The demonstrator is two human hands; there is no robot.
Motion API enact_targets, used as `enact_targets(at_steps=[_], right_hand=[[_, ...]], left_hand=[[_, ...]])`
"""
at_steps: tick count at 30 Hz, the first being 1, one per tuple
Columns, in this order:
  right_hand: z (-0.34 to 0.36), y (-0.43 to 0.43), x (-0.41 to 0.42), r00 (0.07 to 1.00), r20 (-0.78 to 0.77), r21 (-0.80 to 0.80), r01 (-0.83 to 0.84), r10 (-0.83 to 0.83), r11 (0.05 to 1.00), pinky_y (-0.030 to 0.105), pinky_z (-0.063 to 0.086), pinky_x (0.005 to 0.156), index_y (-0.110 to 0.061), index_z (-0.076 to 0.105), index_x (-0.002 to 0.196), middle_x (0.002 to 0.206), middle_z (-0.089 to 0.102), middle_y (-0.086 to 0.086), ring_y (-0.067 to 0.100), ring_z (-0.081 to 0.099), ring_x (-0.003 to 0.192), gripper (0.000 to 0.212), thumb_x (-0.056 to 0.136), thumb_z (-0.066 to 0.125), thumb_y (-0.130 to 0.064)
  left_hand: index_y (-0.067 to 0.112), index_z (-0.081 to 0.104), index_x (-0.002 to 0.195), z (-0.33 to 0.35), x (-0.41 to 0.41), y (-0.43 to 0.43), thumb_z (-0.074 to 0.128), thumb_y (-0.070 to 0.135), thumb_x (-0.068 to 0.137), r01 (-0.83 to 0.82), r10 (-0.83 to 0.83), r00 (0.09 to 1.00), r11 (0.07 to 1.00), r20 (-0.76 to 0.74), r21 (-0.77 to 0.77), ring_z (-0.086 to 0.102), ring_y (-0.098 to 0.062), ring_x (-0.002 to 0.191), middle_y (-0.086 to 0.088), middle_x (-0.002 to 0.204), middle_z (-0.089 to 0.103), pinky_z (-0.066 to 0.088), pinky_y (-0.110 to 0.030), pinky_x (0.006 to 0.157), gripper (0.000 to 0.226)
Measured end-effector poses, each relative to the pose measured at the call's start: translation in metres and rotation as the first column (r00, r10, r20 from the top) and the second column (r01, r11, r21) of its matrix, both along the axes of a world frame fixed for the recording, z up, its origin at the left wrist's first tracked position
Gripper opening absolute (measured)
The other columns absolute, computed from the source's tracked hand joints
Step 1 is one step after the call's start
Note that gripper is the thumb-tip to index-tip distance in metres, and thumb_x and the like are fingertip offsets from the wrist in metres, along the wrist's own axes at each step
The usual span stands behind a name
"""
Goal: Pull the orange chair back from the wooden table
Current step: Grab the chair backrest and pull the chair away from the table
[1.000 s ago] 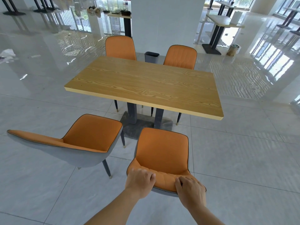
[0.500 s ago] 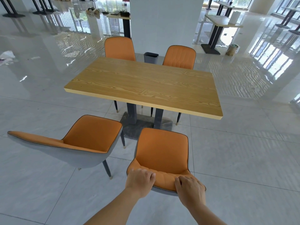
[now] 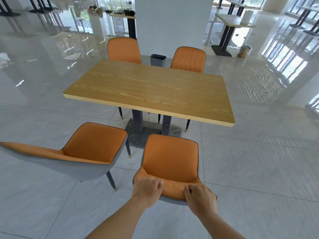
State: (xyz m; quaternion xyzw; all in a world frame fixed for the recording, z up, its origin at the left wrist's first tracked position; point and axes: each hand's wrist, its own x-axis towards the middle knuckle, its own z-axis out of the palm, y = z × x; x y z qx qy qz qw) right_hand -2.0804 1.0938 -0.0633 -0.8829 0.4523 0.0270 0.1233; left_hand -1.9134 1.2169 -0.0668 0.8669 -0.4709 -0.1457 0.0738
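Orange chair (image 3: 170,157) gripped, unmoved from wooden table (image 3: 148,90)

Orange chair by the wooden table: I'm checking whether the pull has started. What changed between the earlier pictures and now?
Nothing visibly changed. The orange chair stands as near the wooden table as before, and the left hand and right hand keep their grip on the top of its backrest. Only the view shifts slightly.
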Motion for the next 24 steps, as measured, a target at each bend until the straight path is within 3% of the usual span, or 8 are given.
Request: enact_targets(at_steps=[11, 15, 20, 24], right_hand=[[0.000, -0.004, -0.002, 0.999, 0.007, 0.036, -0.036, 0.036, 0.999, 0.025, 0.035, 0.070, -0.027, 0.064, 0.076, 0.074, 0.057, -0.010, 0.008, 0.054, 0.075, 0.044, 0.101, 0.031, -0.042], [0.003, -0.009, 0.002, 1.000, 0.002, 0.147, 0.020, -0.021, 0.989, 0.028, 0.043, 0.065, -0.030, 0.065, 0.080, 0.074, 0.059, -0.010, 0.007, 0.054, 0.072, 0.038, 0.097, 0.036, -0.046], [0.007, -0.024, 0.007, 0.997, -0.005, 0.243, 0.077, -0.078, 0.967, 0.041, 0.057, 0.071, -0.029, 0.054, 0.075, 0.075, 0.061, -0.006, 0.016, 0.061, 0.072, 0.033, 0.091, 0.037, -0.052], [0.024, -0.033, 0.008, 0.996, 0.056, 0.254, 0.053, -0.069, 0.966, 0.043, 0.059, 0.070, -0.024, 0.057, 0.078, 0.076, 0.064, -0.001, 0.019, 0.062, 0.071, 0.030, 0.094, 0.040, -0.043]], left_hand=[[0.027, 0.050, 0.077, 0.001, 0.000, 0.002, 0.023, 0.041, 0.105, 0.005, -0.006, 1.000, 1.000, -0.020, -0.024, 0.052, -0.014, 0.072, 0.007, 0.077, 0.054, 0.045, -0.033, 0.083, 0.042], [0.023, 0.052, 0.074, 0.004, 0.002, 0.002, 0.027, 0.039, 0.104, -0.017, 0.015, 0.998, 0.999, -0.062, -0.035, 0.054, -0.016, 0.070, 0.004, 0.073, 0.052, 0.043, -0.031, 0.073, 0.043], [0.021, 0.063, 0.091, 0.010, 0.014, 0.004, 0.028, 0.042, 0.102, -0.076, 0.079, 0.995, 0.996, -0.060, 0.042, 0.060, -0.020, 0.080, 0.000, 0.086, 0.064, 0.049, -0.039, 0.082, 0.042], [0.018, 0.056, 0.093, 0.027, 0.024, 0.003, 0.032, 0.038, 0.101, -0.086, 0.089, 0.996, 0.993, -0.029, 0.078, 0.056, -0.023, 0.078, -0.001, 0.084, 0.055, 0.047, -0.041, 0.081, 0.032]])
